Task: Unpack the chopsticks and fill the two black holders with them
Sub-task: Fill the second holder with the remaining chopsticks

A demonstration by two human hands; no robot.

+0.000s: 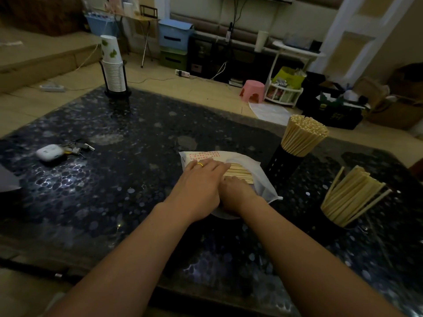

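1. You are mid-unpack: both hands are down on the white plastic packet (249, 177) of chopsticks (239, 172) lying on the dark speckled table (114, 179), directly in front of you.
2. Your left hand (201, 186), the one with the ring, lies flat with straight fingers pressing on the chopsticks and the printed end of the packet; it pins them, it does not clasp them.
3. Your right hand (235, 193) sits just beside and partly under the left, at the near end of the bundle. Its fingers are hidden, so I cannot tell whether it grips sticks or only rests there.
4. Both black holders stand to the right of your hands: the far holder (283, 165) is packed tight with upright sticks, while the near holder (338, 216) holds a looser, leaning sheaf and looks to have room.
5. Next, judging from this, you need a firm handful drawn out of the packet's open mouth, then carried right to the near holder.
6. Watch the plastic flap beside your right wrist; it could drag along. The far holder stands close to the packet, near your carrying path.
7. Well left of your hands lie a small white case (49, 151) with keys (77, 146); beyond them a stack of paper cups (113, 69). None obstruct you.
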